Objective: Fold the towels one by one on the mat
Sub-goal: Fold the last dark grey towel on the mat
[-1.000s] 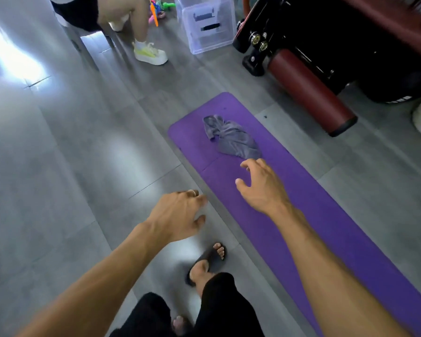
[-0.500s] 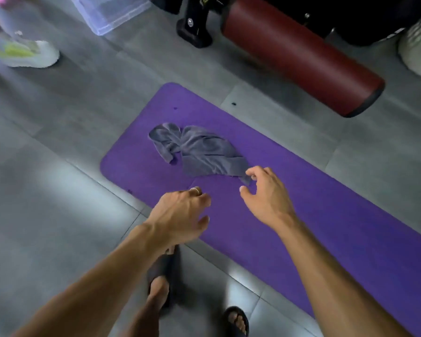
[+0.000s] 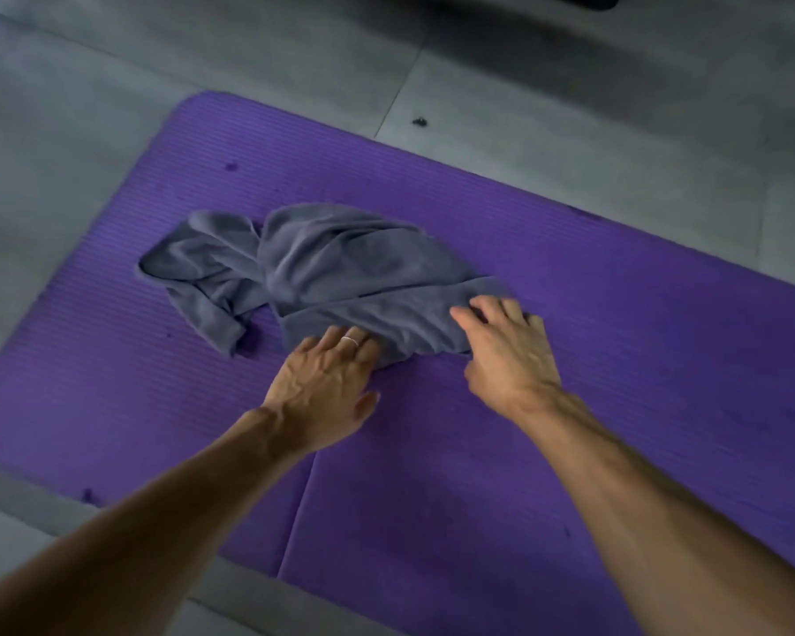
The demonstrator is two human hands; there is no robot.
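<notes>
Reaching in from the near edge, both forearms bare, over the purple mat point(image 3: 432, 498). Left hand point(image 3: 327, 383) palm down, fingers curled onto the near hem of the grey towel point(image 3: 340, 277), thin ring on one finger; fingertips tucked out of sight against the cloth, so a true pinch cannot be told, only contact. Right hand point(image 3: 510, 351) just to the right of it, fingers bent and pressed on the towel's near right corner, thumb toward the cloth; again touching, grip unclear.

Crumpled, unfolded, dull grey-blue, soft ridges and folds running through it. Lying wholly on the mat, toward its far rounded end. Long axis running left to right across the mat, slightly tilted: left part bunched into a twisted loop with a tail hanging toward the near side, right part broader and flatter, ending at the corner under the right hand.

Beyond the mat, grey floor tiles point(image 3: 570, 144) with a small dark speck point(image 3: 419, 122) past the far edge.

Half a second back, both hands hovering short of the towel, fingers spread in the air; now down on the cloth. View closer and lower, feet gone from sight, the red roller beyond the mat out of frame.
</notes>
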